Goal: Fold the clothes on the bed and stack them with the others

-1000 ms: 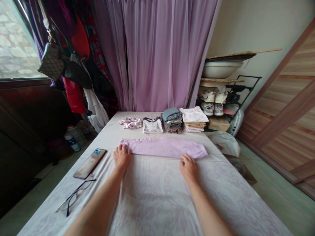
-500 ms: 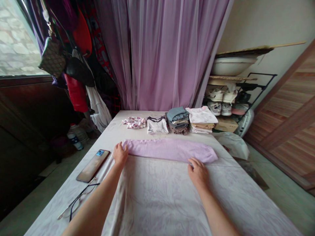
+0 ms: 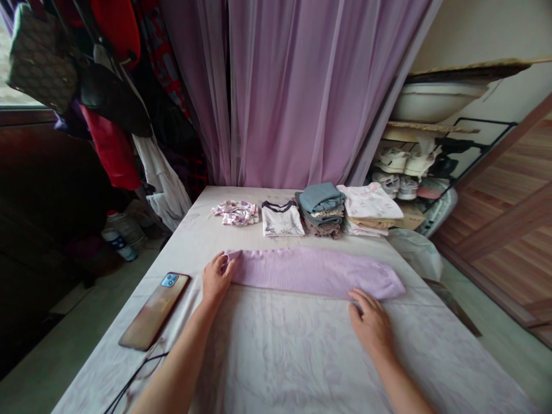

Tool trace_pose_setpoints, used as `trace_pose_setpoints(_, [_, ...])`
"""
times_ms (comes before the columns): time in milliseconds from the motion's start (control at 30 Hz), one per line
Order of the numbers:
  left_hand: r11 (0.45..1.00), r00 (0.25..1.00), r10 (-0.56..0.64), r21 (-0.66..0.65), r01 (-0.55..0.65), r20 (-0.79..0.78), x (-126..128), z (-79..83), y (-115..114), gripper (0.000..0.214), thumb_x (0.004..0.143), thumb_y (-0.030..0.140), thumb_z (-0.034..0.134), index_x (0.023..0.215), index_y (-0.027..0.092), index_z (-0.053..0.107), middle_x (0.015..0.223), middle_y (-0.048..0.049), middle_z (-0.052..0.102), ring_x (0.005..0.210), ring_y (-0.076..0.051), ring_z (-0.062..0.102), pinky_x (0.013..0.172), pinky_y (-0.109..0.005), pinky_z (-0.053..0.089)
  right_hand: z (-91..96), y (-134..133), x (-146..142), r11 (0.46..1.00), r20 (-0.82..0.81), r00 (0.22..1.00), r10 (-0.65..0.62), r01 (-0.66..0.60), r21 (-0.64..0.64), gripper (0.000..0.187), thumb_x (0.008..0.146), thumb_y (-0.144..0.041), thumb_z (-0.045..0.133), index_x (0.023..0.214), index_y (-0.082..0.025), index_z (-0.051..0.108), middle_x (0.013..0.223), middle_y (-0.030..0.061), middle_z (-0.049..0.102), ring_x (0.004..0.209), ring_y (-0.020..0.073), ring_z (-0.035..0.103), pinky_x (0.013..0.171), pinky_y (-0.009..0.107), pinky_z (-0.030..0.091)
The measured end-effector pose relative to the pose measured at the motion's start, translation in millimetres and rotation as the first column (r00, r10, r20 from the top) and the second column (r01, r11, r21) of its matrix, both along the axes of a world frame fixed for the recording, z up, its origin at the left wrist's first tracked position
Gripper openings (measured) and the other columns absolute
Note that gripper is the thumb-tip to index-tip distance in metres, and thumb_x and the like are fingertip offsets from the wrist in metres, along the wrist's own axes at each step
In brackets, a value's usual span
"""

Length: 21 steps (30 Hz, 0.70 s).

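Head view. Counts: two bare hands, one lilac garment (image 3: 310, 271), one phone (image 3: 155, 313), one pair of glasses (image 3: 134, 376), four lots of clothing beyond the hands.

Those four, in a row past the garment, left to right: a floral bundle (image 3: 237, 213) ahead of the left hand (image 3: 217, 277); a white top (image 3: 282, 220) with dark neckline, ahead of the gap between hands; a blue-grey stack (image 3: 321, 201); a stack topped in pale pink (image 3: 371, 202). Last two ahead of the right hand (image 3: 371, 323), near one another. Individual layers too tightly packed to count.

Phone just left of the left hand, lying flat; glasses nearer the wearer, beside the left forearm and partly hidden by it. Purple curtain (image 3: 293, 98) hangs behind the row. Nothing stands between either hand and the garment.

Garment lies flat in a long strip, spanning from left hand to past right hand. Left hand at its left end, fingers bent over the cloth; cannot tell whether thumb and fingers pinch it. Right hand at the near edge toward the right end, fingertips on the edge, thumb held apart from the fingers.
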<state>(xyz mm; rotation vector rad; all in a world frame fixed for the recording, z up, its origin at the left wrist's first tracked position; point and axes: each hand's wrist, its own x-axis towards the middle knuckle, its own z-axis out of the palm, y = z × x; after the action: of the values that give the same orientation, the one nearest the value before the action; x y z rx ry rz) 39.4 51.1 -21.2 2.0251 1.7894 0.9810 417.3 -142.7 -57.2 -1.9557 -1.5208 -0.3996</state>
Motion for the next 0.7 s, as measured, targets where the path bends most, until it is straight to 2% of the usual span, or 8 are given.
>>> trace_pose_setpoints(67, [0.998, 0.998, -0.061, 0.004, 0.061, 0.026, -1.2, 2.4, -2.6, 0.033, 0.090, 0.044, 0.046, 0.087, 0.019, 0.067, 0.109, -0.0083, 0.071, 0.098, -0.022, 0.066, 0.089, -0.033, 0.049, 0.4, -0.7, -0.5, 1.000, -0.006, 1.000, -0.009, 0.009, -0.006, 0.032, 0.085, -0.029, 0.041, 0.098, -0.020, 0.069, 0.108, 0.0109, 0.072, 0.101, 0.0249, 0.065, 0.090, 0.039, 0.051])
trace_pose_setpoints(133, [0.996, 0.996, -0.091, -0.006, 0.091, -0.015, -0.4, 6.8, -6.4, 0.031, 0.089, 0.043, 0.047, 0.079, 0.020, 0.065, 0.092, -0.0064, 0.072, 0.089, -0.021, 0.065, 0.085, -0.033, 0.049, 0.3, -1.4, -0.6, 1.000, -0.008, 1.000, -0.007, 0.007, -0.011, 0.031, 0.085, -0.030, 0.042, 0.099, -0.020, 0.068, 0.109, 0.0111, 0.072, 0.101, 0.0251, 0.065, 0.090, 0.040, 0.051])
trace_pose_setpoints(267, [0.998, 0.996, -0.035, 0.042, 0.039, -0.082, 2.9, 12.8, -14.2, 0.020, 0.083, 0.038, 0.055, 0.073, 0.022, 0.057, 0.080, -0.0048, 0.069, 0.088, -0.022, 0.063, 0.093, -0.038, 0.046, -0.8, -2.5, 1.1, 1.000, 0.028, 0.999, 0.016, -0.016, 0.000, 0.031, 0.087, -0.030, 0.042, 0.100, -0.018, 0.067, 0.109, 0.0116, 0.071, 0.101, 0.0255, 0.065, 0.090, 0.040, 0.051])
trace_pose_setpoints(333, [0.999, 1.000, 0.008, 0.040, -0.007, -0.014, 3.5, 11.9, -15.6, 0.018, 0.082, 0.039, 0.056, 0.083, 0.021, 0.058, 0.081, -0.0046, 0.069, 0.085, -0.022, 0.064, 0.092, -0.040, 0.047, -2.1, -2.6, 2.6, 0.999, 0.059, 0.998, 0.035, -0.036, 0.019, 0.031, 0.088, -0.031, 0.042, 0.100, -0.018, 0.067, 0.107, 0.0115, 0.072, 0.100, 0.0257, 0.065, 0.088, 0.041, 0.051])
trace_pose_setpoints(433, [0.999, 0.991, 0.034, -0.009, -0.034, 0.126, 2.8, 7.9, -14.3, 0.042, 0.082, 0.041, 0.055, 0.116, 0.016, 0.055, 0.092, -0.0068, 0.072, 0.086, -0.023, 0.066, 0.084, -0.038, 0.051, -4.7, -2.8, 4.1, 0.998, 0.086, 0.995, 0.058, -0.061, 0.034, 0.030, 0.088, -0.032, 0.044, 0.102, -0.017, 0.066, 0.107, 0.0118, 0.072, 0.098, 0.0262, 0.066, 0.087, 0.041, 0.051])
trace_pose_setpoints(500, [1.000, 0.993, 0.025, -0.009, -0.024, 0.115, 2.4, 5.8, -12.6, 0.051, 0.083, 0.042, 0.055, 0.127, 0.015, 0.051, 0.099, -0.0088, 0.072, 0.092, -0.024, 0.067, 0.085, -0.039, 0.051, -5.1, -3.3, 4.3, 0.996, 0.088, 0.994, 0.066, -0.071, 0.049, 0.030, 0.089, -0.032, 0.044, 0.103, -0.017, 0.066, 0.108, 0.0119, 0.071, 0.098, 0.0264, 0.066, 0.086, 0.041, 0.051])
trace_pose_setpoints(600, [0.997, 0.998, -0.010, 0.073, 0.015, -0.063, 2.8, 5.0, -11.4, 0.040, 0.083, 0.042, 0.056, 0.115, 0.019, 0.062, 0.111, -0.0115, 0.071, 0.106, -0.028, 0.063, 0.095, -0.043, 0.047, 2.2, -0.7, 3.7, 0.991, 0.062, 0.994, 0.093, -0.099, 0.086, 0.030, 0.089, -0.031, 0.045, 0.106, -0.018, 0.066, 0.106, 0.0115, 0.072, 0.096, 0.0251, 0.067, 0.084, 0.038, 0.052])
trace_pose_setpoints(700, [0.989, 0.980, -0.017, 0.143, 0.046, -0.197, 2.2, 5.2, -12.0, 0.027, 0.087, 0.037, 0.052, 0.104, 0.021, 0.066, 0.116, -0.0108, 0.069, 0.112, -0.029, 0.061, 0.101, -0.047, 0.042, 23.5, 16.6, 2.9, 0.988, 0.009, 0.994, 0.109, -0.110, 0.112, 0.030, 0.090, -0.031, 0.046, 0.106, -0.018, 0.067, 0.105, 0.0109, 0.073, 0.097, 0.0242, 0.067, 0.085, 0.037, 0.052])
